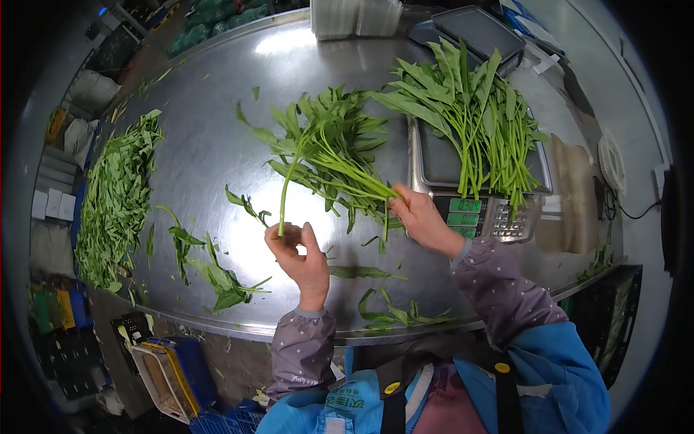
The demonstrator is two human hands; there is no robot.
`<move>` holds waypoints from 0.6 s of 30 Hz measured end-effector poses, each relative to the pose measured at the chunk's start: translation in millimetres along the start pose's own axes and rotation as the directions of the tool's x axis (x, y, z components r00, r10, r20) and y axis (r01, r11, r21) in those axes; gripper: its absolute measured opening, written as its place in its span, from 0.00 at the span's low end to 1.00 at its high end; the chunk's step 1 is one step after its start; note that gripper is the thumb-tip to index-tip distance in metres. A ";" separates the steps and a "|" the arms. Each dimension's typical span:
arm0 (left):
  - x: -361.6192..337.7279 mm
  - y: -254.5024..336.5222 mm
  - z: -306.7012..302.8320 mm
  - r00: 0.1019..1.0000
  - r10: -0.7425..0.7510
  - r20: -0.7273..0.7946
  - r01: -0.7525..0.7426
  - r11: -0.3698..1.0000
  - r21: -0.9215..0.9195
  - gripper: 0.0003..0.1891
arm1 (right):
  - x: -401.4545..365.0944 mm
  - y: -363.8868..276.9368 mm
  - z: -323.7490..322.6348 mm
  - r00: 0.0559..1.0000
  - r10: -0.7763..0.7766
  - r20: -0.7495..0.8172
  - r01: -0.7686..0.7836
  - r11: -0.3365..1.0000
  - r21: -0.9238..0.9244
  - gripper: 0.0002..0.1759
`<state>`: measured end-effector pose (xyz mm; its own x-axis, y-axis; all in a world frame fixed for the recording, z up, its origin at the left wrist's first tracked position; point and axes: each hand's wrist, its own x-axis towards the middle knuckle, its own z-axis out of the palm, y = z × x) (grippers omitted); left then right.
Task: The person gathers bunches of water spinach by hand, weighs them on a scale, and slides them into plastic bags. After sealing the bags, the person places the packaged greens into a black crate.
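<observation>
Lying far left of the scale [437, 163]: leaf heap [116, 202], long green leaves, single pieces hard to tell apart. Nearer the scale, on its left: wilted sprigs [228, 293], scattered.

Next toward the scale: left hand [296, 264], fingers curled, thumb raised apart from them. A single stem [287, 192] meets the fingers at its lower end; whether they clamp it cannot be told.

Just left of the scale: stem bundle [350, 166], leafy ends pointing away from the scale, cut ends in the right hand [426, 220], whose thumb and fingers are closed on it. Its leaves overlap a leafy pile [336, 108]; the boundary between the two is unclear.

On the scale: large bunch [499, 137], hiding most of the pan, stem ends hanging over the keypad [510, 217]. Lit green display [463, 206], digits only partly legible.

Surface: steel table [202, 130], glossy, leaf scraps strewn left of the scale. Room: green sacks [217, 14] far behind and left of the scale; clear tray stack [354, 18] behind it, cut off above; white fan [611, 159] to its right; black crate [622, 311] nearer the wearer on the right, dim, partly covered by the table edge.
</observation>
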<state>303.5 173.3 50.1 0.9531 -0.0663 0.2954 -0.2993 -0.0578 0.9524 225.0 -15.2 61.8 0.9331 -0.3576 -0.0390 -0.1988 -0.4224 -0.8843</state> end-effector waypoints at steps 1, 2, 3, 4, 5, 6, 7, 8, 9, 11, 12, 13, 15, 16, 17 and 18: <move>1.9 0.4 2.0 0.999 0.030 -0.043 -0.032 0.998 -0.052 0.15 | -2.4 0.2 -1.0 0.999 -0.030 -0.019 0.028 0.997 -0.075 0.10; 4.4 1.3 4.7 0.994 0.057 -0.088 -0.066 0.992 -0.103 0.16 | -4.8 0.3 -1.3 0.999 -0.030 -0.024 0.028 0.997 -0.073 0.10; 6.8 4.2 7.0 0.995 0.063 -0.083 -0.072 0.992 -0.105 0.16 | -6.3 0.4 -1.5 0.999 -0.042 -0.030 0.038 0.989 -0.140 0.10; 8.8 8.6 9.1 0.993 -0.098 -0.070 0.078 0.966 -0.245 0.20 | -7.9 0.8 -1.8 0.998 -0.053 -0.035 0.045 0.978 -0.206 0.10; 9.5 12.2 10.8 0.966 -0.257 -0.032 0.227 0.899 -0.375 0.25 | -9.9 0.1 -2.4 0.998 -0.051 -0.042 0.042 0.978 -0.205 0.10; 10.5 13.4 9.3 0.966 -0.256 -0.022 0.229 0.898 -0.375 0.25 | -11.9 -1.2 -3.1 0.995 -0.089 -0.050 0.074 0.966 -0.246 0.09; 12.6 13.6 4.9 0.940 -0.296 0.172 0.338 0.882 -0.330 0.28 | -13.9 -1.9 -4.0 0.990 -0.124 -0.060 0.102 0.952 -0.289 0.08; 14.0 14.1 2.6 0.871 -0.330 0.364 0.437 0.860 -0.265 0.32 | -15.6 -1.6 -4.2 0.990 -0.115 -0.077 0.088 0.951 -0.296 0.08; 13.9 17.3 3.3 0.804 -0.411 0.430 0.510 0.848 -0.144 0.32 | -16.9 -1.1 -4.6 0.975 -0.201 -0.100 0.157 0.930 -0.333 0.08; 11.0 14.2 6.2 0.724 -0.485 0.490 0.637 0.743 -0.205 0.25 | -19.4 -12.2 -14.3 0.945 -0.306 -0.111 0.236 0.879 -0.414 0.08; 11.3 12.1 5.1 0.661 -0.533 0.528 0.709 0.675 -0.206 0.23 | -20.6 -16.9 -21.9 0.946 -0.296 -0.132 0.214 0.876 -0.431 0.08; 12.8 11.4 1.3 0.624 -0.477 0.619 0.740 0.615 -0.272 0.17 | -20.1 -20.5 -28.2 0.920 -0.349 -0.179 0.238 0.860 -0.451 0.08; 7.4 16.2 3.7 0.780 -0.426 0.458 0.619 0.628 -0.471 0.10 | -19.0 -24.3 -44.5 0.870 -0.392 -0.299 0.239 0.866 -0.439 0.07; 9.3 17.2 3.0 0.850 -0.376 0.370 0.526 0.649 -0.549 0.08 | -20.0 -20.3 -54.0 0.842 -0.382 -0.382 0.206 0.880 -0.428 0.06; 12.0 13.2 3.2 0.888 -0.354 0.293 0.459 0.708 -0.536 0.08 | -20.5 -15.7 -63.7 0.806 -0.378 -0.455 0.187 0.893 -0.409 0.05; 11.9 7.7 -0.2 0.900 -0.334 0.280 0.432 0.767 -0.475 0.09 | -24.4 -12.2 -72.8 0.807 -0.320 -0.496 0.160 0.928 -0.338 0.07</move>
<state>312.5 172.3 61.0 0.9450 -0.3189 -0.0728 0.2037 0.3999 0.8936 182.8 -62.0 107.4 0.6683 -0.5668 0.4818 -0.1368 -0.7303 -0.6693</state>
